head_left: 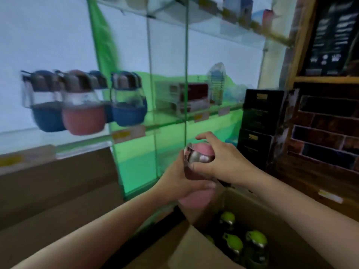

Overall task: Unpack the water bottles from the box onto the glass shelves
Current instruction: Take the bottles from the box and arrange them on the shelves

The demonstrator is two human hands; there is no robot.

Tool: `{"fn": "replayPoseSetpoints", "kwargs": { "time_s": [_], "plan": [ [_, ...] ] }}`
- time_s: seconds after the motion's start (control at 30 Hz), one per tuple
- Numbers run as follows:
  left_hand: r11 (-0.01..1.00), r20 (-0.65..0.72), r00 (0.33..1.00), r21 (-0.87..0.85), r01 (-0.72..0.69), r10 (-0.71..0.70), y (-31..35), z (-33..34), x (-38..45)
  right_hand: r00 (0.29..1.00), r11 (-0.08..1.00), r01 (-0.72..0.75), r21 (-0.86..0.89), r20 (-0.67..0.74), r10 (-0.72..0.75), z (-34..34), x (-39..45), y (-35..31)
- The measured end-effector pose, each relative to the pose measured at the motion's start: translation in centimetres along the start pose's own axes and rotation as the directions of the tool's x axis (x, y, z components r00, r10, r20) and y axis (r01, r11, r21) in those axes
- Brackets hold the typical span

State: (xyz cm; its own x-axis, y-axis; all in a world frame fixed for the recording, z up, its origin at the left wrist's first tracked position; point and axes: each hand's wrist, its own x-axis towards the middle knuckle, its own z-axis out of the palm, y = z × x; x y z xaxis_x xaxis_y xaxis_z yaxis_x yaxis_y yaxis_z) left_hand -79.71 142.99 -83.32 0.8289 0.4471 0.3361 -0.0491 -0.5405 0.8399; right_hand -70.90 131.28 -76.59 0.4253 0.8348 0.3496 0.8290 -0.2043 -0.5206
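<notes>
Below glass shelves (136, 131), box (287, 216) holds green-capped bottles (233, 242).

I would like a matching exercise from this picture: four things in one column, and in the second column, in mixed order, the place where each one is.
Things:
1. pink bottle
2. green-capped bottles
3. blue and pink jugs
4. black boxes

Places:
A. stacked by the brick wall
B. on the glass shelf
C. inside the cardboard box
D. held in both hands, left hand and right hand

Pairs: 1-D, 2-C, 3-B, 4-A
</notes>
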Motion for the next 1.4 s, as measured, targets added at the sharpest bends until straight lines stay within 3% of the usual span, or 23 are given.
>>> {"fn": "replayPoseSetpoints", "kwargs": {
  "time_s": [0.2, 0.3, 0.43, 0.63, 0.97, 1.2, 1.27, 1.33, 1.4],
  "plan": [
    [0.992, -0.252, 0.961, 0.08, -0.099, 0.117, 4.9, -13.0, -4.2, 0.953, 0.961, 0.268, 0.062, -0.166, -0.255, 1.2, 3.3, -12.8],
    [0.983, -0.319, 0.941, 0.172, -0.062, 0.115, 7.1, -19.5, -6.2, 0.923, 0.935, 0.347, 0.074, -0.205, -0.326, 2.3, 5.5, -18.3],
    [0.989, -0.407, 0.911, 0.146, -0.016, 0.074, 8.3, -26.4, -8.0, 0.917, 0.909, 0.386, 0.156, -0.169, -0.361, 4.3, 8.2, -23.9],
    [0.992, -0.57, 0.821, 0.084, 0.099, -0.033, 5.4, -35.2, -7.3, 0.924, 0.926, 0.37, 0.076, -0.137, -0.358, 7.7, 10.5, -27.5],
    [0.967, -0.587, 0.789, 0.037, 0.252, -0.183, 0.2, -39.2, -7.0, 0.913, 0.913, 0.402, 0.072, 0.042, -0.405, 11.2, 12.6, -29.7],
    [0.927, -0.682, 0.694, 0.062, 0.369, -0.23, -0.8, -40.2, -6.3, 0.904, 0.904, 0.415, 0.107, 0.065, -0.423, 12.1, 12.7, -30.0],
    [0.886, -0.734, 0.633, 0.095, 0.455, -0.246, 0.1, -39.6, -6.4, 0.906, 0.905, 0.41, 0.111, 0.058, -0.418, 12.0, 12.5, -29.8],
    [0.833, -0.82, 0.555, 0.207, 0.514, -0.139, 1.1, -39.0, -6.6, 0.905, 0.901, 0.415, 0.124, 0.051, -0.423, 11.7, 12.3, -29.5],
    [0.793, -0.849, 0.525, 0.361, 0.491, 0.061, 2.1, -38.5, -6.8, 0.907, 0.902, 0.411, 0.134, 0.043, -0.42, 11.2, 12.1, -29.0]
  ]
}}
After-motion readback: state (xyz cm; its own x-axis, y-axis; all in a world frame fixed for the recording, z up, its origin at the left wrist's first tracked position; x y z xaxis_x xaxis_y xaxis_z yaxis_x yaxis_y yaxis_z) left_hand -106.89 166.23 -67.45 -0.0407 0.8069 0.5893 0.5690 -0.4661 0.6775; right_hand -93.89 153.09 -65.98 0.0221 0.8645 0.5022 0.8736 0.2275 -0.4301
